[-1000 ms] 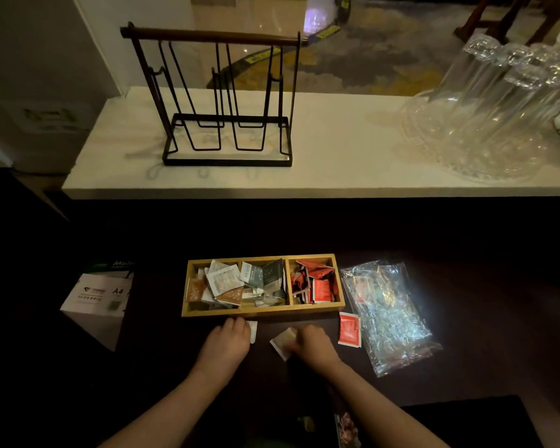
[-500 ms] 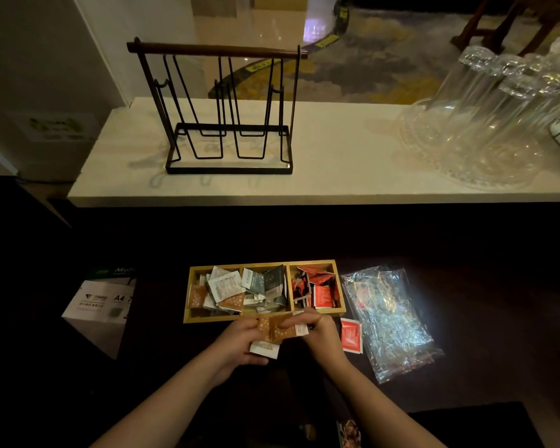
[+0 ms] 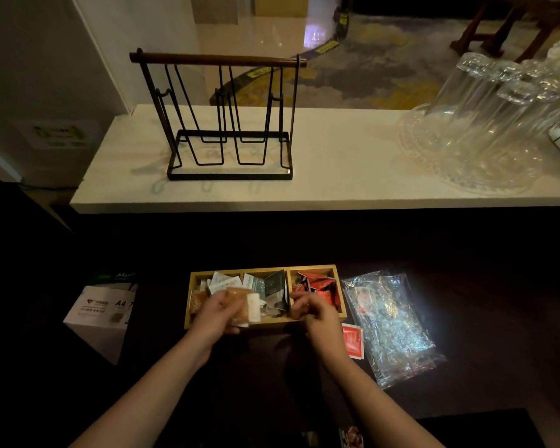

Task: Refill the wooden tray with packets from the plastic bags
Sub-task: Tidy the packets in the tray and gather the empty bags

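Note:
A wooden tray (image 3: 317, 268) with three compartments sits on the dark table, holding white, grey and red packets. My left hand (image 3: 215, 313) holds brown and white packets (image 3: 244, 305) over the tray's left part. My right hand (image 3: 311, 310) hovers at the tray's front edge by the red compartment, fingers curled; I cannot tell whether it holds anything. One red packet (image 3: 352, 341) lies on the table just right of that hand. Crumpled clear plastic bags (image 3: 392, 321) lie to the right of the tray.
A white A4 paper box (image 3: 101, 313) stands left of the tray. Behind, a raised white counter (image 3: 337, 176) carries a black wire rack (image 3: 227, 121) and upturned glasses (image 3: 485, 124) on a glass tray.
Both hands lifted packets from the table and carried them forward. The left hand now holds them over the tray; the right hand has separated toward the red compartment.

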Available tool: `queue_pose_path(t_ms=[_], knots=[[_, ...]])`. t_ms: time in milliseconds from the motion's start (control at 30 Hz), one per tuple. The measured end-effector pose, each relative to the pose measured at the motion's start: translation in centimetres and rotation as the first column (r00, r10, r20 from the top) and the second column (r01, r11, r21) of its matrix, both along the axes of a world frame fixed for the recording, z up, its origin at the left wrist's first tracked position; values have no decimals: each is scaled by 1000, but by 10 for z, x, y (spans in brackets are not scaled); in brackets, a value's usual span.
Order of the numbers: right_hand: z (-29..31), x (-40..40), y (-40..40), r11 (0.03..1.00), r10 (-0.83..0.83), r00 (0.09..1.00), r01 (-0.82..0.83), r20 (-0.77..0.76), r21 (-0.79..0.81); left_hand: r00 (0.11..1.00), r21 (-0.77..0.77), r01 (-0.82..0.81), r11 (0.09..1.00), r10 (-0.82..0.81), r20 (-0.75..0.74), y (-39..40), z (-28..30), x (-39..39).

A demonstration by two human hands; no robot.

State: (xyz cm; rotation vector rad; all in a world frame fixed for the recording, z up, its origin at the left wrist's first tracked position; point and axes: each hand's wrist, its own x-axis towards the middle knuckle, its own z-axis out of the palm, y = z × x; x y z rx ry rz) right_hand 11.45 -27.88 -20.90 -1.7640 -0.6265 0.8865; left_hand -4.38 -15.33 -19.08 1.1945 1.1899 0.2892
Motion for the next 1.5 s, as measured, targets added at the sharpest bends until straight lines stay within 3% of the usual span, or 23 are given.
queue_pose_path(t_ms=[133,233,433,600,767,867,1000,1500], knots=[[-8,29,-12,971,-222,969,230,104,-64,991,277,29,960,8,-133,33,-3,-6],[-12,42,-18,934,-335,937,344,95,-96,964,387,102,916,5,-265,45,-13,0],[-16,59,-31,852,-468,851,506,237,-136,851,530,287,797,42,-524,45,-30,-5],[-19,68,-45,807,-493,816,559,303,-192,633,555,628,546,56,-772,39,-23,5],[-25,70,-50,796,-493,814,565,308,-218,685,621,630,466,44,-727,33,-35,6],[-29,71,-51,801,-481,824,552,300,-233,652,571,651,500,17,-758,28,-45,7],[-31,69,-51,808,-454,834,534,312,-251,590,537,711,454,30,-807,24,-59,5],[-32,71,-47,803,-433,834,529,341,-274,535,479,789,384,-48,-843,28,-64,-18]])
